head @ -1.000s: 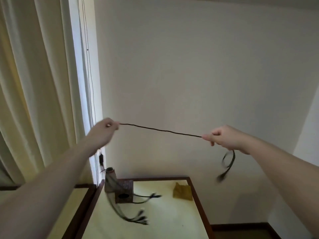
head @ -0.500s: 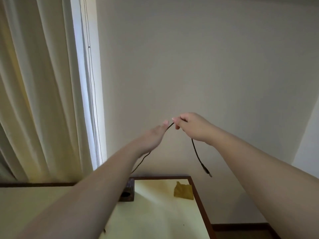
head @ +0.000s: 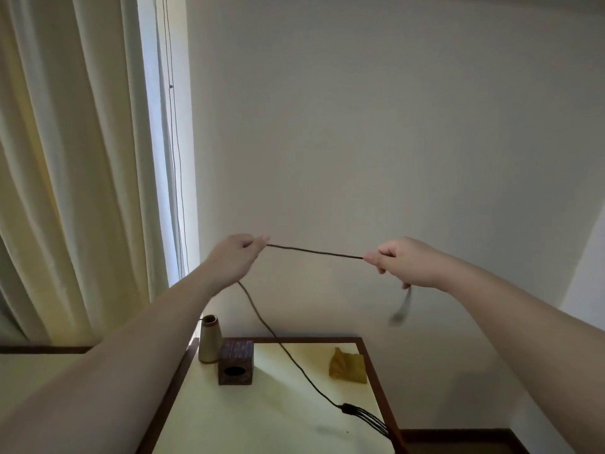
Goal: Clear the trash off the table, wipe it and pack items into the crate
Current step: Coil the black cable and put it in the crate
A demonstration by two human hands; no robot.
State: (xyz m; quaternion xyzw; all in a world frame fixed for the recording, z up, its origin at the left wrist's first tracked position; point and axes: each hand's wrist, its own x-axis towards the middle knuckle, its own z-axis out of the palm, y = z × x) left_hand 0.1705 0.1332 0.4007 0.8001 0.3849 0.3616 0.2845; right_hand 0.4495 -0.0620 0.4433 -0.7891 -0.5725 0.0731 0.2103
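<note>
A thin dark cable point(head: 314, 252) is stretched taut in the air between my two hands, in front of the wall. My left hand point(head: 237, 258) pinches one part of it, and my right hand point(head: 401, 260) grips another. From my left hand the cable drops to the pale table point(head: 262, 417) and ends in a splitter with several short leads point(head: 363, 417) near the right edge. A blurred loose end point(head: 401, 309) swings under my right hand.
At the table's far left stand a beige cone-shaped vase point(head: 209, 339) and a dark wooden block with a round hole point(head: 235, 362). A crumpled yellow cloth point(head: 347, 365) lies at the far right corner. Cream curtains point(head: 72, 158) hang to the left.
My hands were together half a second ago; they have pulled apart and stretched the cable straight again. The splitter end now lies near the table's right edge.
</note>
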